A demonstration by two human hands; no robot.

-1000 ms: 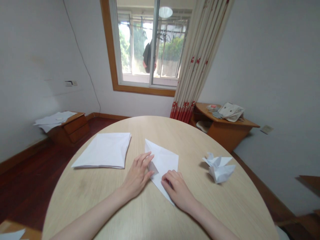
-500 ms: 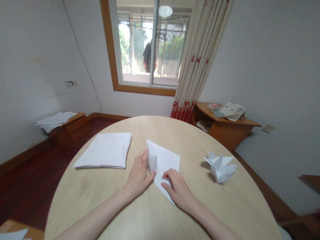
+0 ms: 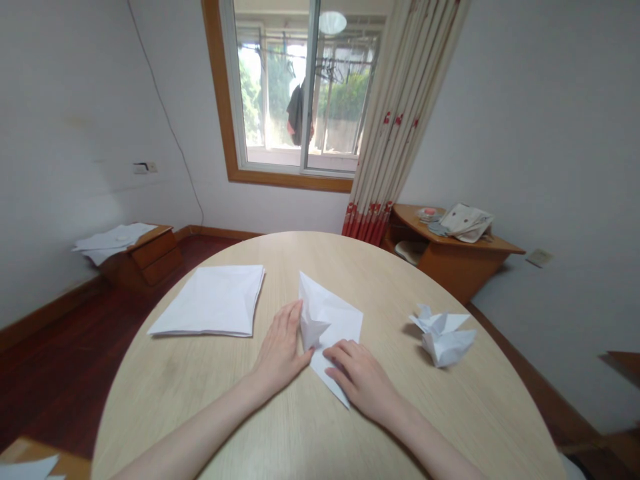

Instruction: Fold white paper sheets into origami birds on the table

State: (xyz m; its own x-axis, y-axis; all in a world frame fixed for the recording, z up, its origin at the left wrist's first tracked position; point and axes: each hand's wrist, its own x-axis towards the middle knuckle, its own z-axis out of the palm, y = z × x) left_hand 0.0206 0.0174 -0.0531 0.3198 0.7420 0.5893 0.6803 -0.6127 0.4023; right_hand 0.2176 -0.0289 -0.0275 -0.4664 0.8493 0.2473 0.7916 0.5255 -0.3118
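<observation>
A white sheet of paper (image 3: 341, 323), partly folded, lies on the round wooden table between my two hands. Its left side stands up as a raised flap (image 3: 312, 325) that leans to the right over the sheet. My left hand (image 3: 281, 343) rests along the left edge of the paper, fingers stretched out touching the flap, thumb apart near its lower end. On the lower right part of the sheet lies my right hand (image 3: 364, 379), its fingers loosely bent with a gap between thumb and forefinger. What is under its palm is hidden.
A stack of white paper (image 3: 213, 300) lies on the left of the round table (image 3: 260, 427). Folded white paper figures (image 3: 445, 340) stand at the right. Beyond the table are a low drawer cabinet (image 3: 155, 253), a corner cabinet (image 3: 453, 270) and a curtain (image 3: 395, 127).
The flap on the paper's left side has tipped further right, its point now reaching over the sheet. My left hand has shifted slightly right with the edge; my right hand has barely moved.
</observation>
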